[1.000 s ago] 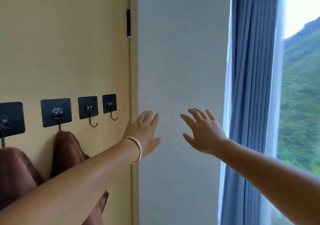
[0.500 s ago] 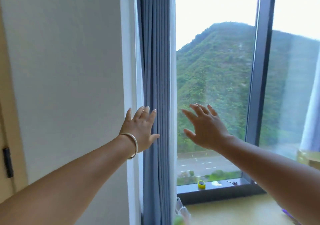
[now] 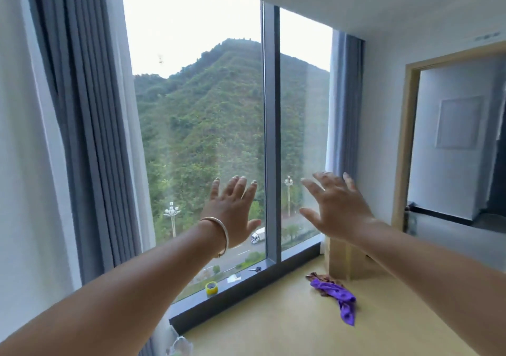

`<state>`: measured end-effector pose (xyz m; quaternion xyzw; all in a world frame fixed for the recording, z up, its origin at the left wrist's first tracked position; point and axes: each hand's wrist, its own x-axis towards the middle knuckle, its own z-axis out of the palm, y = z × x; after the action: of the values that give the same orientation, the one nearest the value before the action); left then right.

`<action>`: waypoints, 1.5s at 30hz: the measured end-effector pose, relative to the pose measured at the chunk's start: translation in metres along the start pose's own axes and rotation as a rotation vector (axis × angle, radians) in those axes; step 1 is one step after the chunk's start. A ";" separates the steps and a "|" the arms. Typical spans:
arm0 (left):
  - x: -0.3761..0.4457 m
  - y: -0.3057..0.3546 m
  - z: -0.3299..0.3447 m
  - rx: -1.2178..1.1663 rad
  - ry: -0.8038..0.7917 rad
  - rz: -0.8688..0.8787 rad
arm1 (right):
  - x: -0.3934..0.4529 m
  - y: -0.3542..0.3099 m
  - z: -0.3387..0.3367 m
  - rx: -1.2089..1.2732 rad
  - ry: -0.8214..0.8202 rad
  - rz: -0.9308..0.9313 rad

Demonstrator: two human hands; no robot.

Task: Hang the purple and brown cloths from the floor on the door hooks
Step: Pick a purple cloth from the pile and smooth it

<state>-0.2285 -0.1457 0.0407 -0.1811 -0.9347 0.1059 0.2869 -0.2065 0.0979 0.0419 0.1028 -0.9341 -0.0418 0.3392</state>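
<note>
Both arms are stretched toward a window, left hand [image 3: 232, 213] and right hand [image 3: 335, 207] spread-fingered, nothing held. A purple cloth [image 3: 338, 298] is heaped on the floor [image 3: 273, 323] over a brown cloth [image 3: 319, 276]; the brown one could be missed if only the top is pinched.

A tall window [image 3: 208, 136], divided by a dark mullion [image 3: 271, 136], is filled with daylight and a green hillside [image 3: 208, 114]. Grey curtains [image 3: 90, 125] are drawn back at both sides. White walls [image 3: 383, 125] and a yellowish floor [image 3: 287, 325] are seen; a wood-framed doorway [image 3: 408, 142] is set at right.
</note>
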 end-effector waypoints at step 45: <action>0.501 0.656 0.165 -0.420 0.154 0.763 | -0.133 0.637 0.125 -0.507 -0.375 0.957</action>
<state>-0.5274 0.6372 -0.0422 -0.5750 -0.7780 -0.0017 0.2530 -0.2917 0.7496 -0.0430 -0.4254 -0.8816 -0.1239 0.1627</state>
